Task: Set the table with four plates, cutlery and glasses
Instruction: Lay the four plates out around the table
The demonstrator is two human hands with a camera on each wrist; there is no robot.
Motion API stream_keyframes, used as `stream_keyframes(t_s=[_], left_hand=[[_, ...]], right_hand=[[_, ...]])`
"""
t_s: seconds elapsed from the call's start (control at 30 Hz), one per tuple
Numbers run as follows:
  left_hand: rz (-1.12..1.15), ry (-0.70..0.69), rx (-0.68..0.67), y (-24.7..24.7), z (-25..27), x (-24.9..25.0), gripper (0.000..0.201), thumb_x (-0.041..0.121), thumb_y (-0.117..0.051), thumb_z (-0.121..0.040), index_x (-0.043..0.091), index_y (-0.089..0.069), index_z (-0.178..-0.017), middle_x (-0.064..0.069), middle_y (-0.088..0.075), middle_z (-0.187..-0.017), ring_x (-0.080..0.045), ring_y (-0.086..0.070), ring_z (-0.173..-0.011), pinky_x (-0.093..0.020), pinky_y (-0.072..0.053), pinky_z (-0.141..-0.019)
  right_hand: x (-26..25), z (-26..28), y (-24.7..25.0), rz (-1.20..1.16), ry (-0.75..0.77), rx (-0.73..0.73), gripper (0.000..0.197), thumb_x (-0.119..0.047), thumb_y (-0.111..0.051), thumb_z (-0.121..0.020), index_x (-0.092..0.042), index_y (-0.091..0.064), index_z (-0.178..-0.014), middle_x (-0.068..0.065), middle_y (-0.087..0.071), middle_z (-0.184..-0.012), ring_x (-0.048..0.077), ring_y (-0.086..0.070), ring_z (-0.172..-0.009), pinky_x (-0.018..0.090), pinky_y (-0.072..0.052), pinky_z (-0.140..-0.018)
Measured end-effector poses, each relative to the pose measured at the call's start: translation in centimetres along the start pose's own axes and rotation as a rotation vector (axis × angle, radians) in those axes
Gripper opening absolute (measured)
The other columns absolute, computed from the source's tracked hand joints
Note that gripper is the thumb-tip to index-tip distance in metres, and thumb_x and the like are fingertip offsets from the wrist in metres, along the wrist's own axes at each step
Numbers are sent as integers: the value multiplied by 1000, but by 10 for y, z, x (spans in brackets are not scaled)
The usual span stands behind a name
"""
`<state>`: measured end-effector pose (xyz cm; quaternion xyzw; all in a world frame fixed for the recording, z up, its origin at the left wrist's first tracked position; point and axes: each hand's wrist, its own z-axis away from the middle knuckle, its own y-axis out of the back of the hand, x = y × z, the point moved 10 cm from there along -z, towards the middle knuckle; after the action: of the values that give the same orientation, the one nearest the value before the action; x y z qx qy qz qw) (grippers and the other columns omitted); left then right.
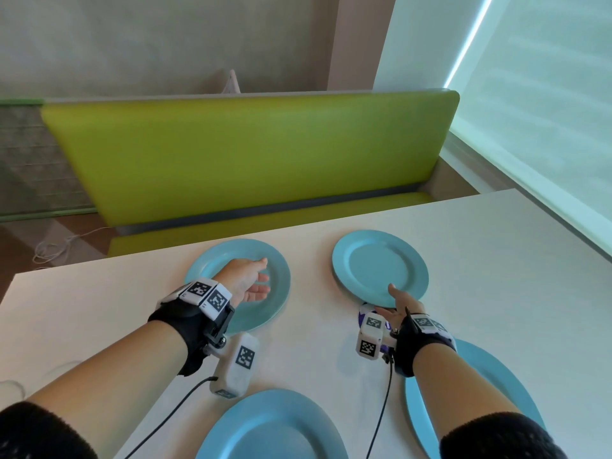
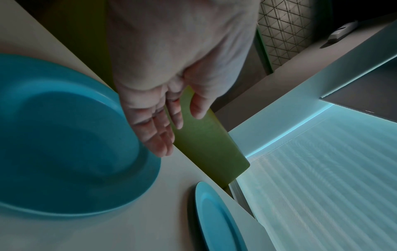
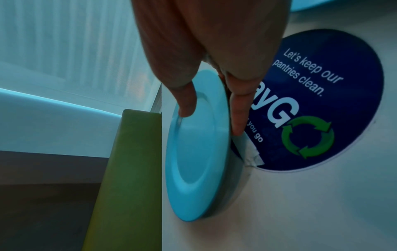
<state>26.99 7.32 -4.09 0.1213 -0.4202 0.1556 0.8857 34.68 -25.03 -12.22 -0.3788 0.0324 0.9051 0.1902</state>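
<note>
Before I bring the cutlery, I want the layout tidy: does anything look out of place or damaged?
The far right plate overlaps a round blue sticker on the table; the right hand pinches its near rim. The sticker's edge beside the plate looks torn or peeled, showing white. Nothing is spilled, and the other plates lie flat.

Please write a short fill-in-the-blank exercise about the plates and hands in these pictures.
1. The white table carries ____ round light-blue plates.
2. The right hand pinches the rim of the far right plate between fingers and ____.
3. The open left hand hovers over the far ____ plate.
4. The held plate partly covers a round dark-blue ____.

Missing: four; thumb; left; sticker
</note>
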Motion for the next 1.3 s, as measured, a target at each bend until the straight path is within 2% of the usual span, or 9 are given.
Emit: stream_keyframes(t_s=[0.43,0.63,0.7,0.83,0.93,1.03,1.1,1.23,1.3], left_hand=[[9,22,18,3,3,-10,39,24,-48,-97,2,-45,-130,-8,-55,-85,-21,-56,-67,-29,-50,-61],[16,28,23,6,8,-19,38,23,-49,-97,2,-46,-129,-8,-55,-87,-21,-57,-69,-29,-51,-62],[18,40,24,7,10,-25,38,23,-49,-97,2,-46,-128,-8,-55,-87,-21,-57,-69,-30,-52,-62],[20,55,14,9,16,-37,38,23,-50,-97,2,-47,-128,-8,-55,-87,-22,-57,-68,-30,-51,-62],[8,58,-11,9,25,-44,36,23,-50,-97,2,-47,-125,-8,-55,-86,-21,-56,-67,-29,-50,-59],[-21,49,-58,5,36,-51,27,24,-49,-97,6,-50,-117,-7,-55,-84,-19,-56,-64,-26,-51,-53],[-27,41,-89,1,45,-56,18,23,-49,-97,8,-50,-107,-6,-54,-83,-18,-55,-62,-25,-52,-53],[-53,19,-190,-2,73,-72,13,22,-46,-98,14,-49,-89,-4,-52,-79,-17,-53,-59,-23,-49,-51],[-73,3,-243,1,89,-81,16,21,-45,-99,15,-47,-84,-4,-51,-78,-17,-52,-58,-23,-48,-50]], right_hand=[[-13,-8,1,19,56,57,50,-13,-70,-83,0,-50,-128,15,-55,-122,33,-56,-117,35,-49,-97],[-15,-4,1,34,51,62,52,-15,-70,-83,1,-49,-128,17,-53,-127,31,-56,-117,33,-49,-97],[-15,-2,2,66,58,69,53,-15,-70,-83,3,-48,-129,18,-54,-121,31,-57,-113,33,-49,-97],[-11,3,3,127,74,71,51,-19,-68,-84,5,-50,-126,13,-53,-89,28,-60,-96,39,-47,-101],[-4,15,6,144,83,66,48,-17,-65,-85,5,-50,-125,12,-53,-84,28,-58,-91,42,-47,-101],[4,33,11,107,87,52,46,-12,-62,-88,6,-47,-128,21,-54,-107,28,-53,-92,41,-50,-96],[10,45,12,92,86,44,46,-8,-59,-90,4,-44,-132,24,-51,-121,28,-51,-94,37,-53,-83],[35,80,17,131,80,27,42,-7,-55,-92,4,-44,-131,11,-50,-81,24,-53,-76,33,-49,-66],[50,102,21,164,99,37,31,-8,-54,-92,2,-51,-121,8,-48,-76,20,-50,-66,30,-45,-57]])
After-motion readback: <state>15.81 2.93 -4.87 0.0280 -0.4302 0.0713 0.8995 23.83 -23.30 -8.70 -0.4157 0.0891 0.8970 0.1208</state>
